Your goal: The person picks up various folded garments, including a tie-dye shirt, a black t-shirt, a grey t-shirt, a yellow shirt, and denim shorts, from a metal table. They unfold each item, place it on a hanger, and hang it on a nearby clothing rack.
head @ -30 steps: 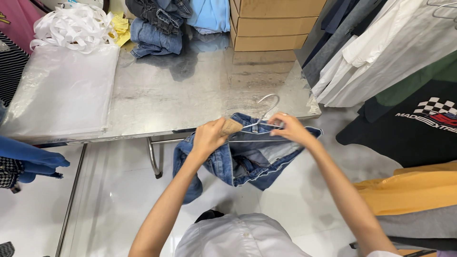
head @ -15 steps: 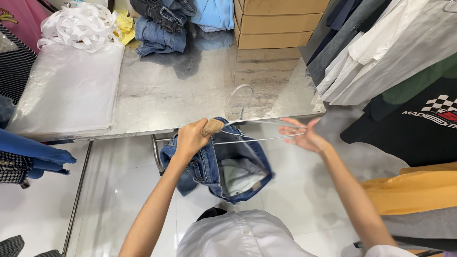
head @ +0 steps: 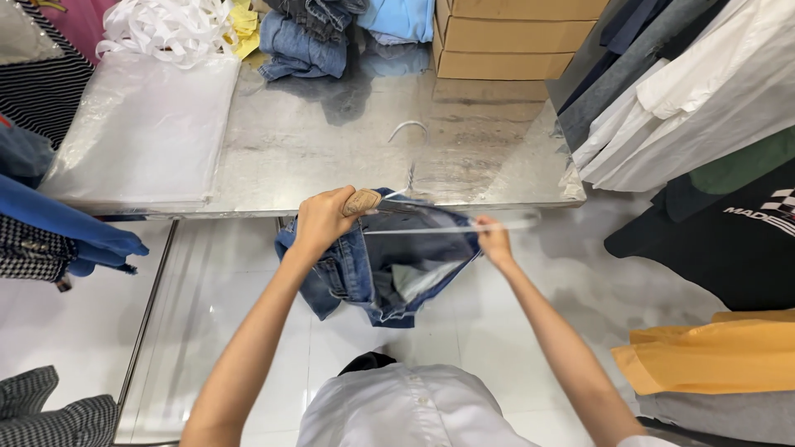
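I hold a pair of blue jeans (head: 356,273) open at the waist, just in front of the steel table's near edge. My left hand (head: 323,219) grips the waistband at its brown patch. My right hand (head: 494,240) pinches the right end of a clear plastic hanger (head: 447,225) that spans the waist opening. The hanger's white hook (head: 408,129) stands up over the table top. The jeans' legs hang down toward the floor.
The steel table (head: 331,157) carries a stack of clear plastic bags (head: 145,128), white hangers (head: 166,29), folded jeans (head: 302,45) and cardboard boxes (head: 509,37). Hung garments (head: 687,99) crowd the right side, with more clothes (head: 50,223) at left.
The jeans have been pulled wider at the waist. My right hand slid outward along the hanger to its right end, and the hanger now lies level across the opening.
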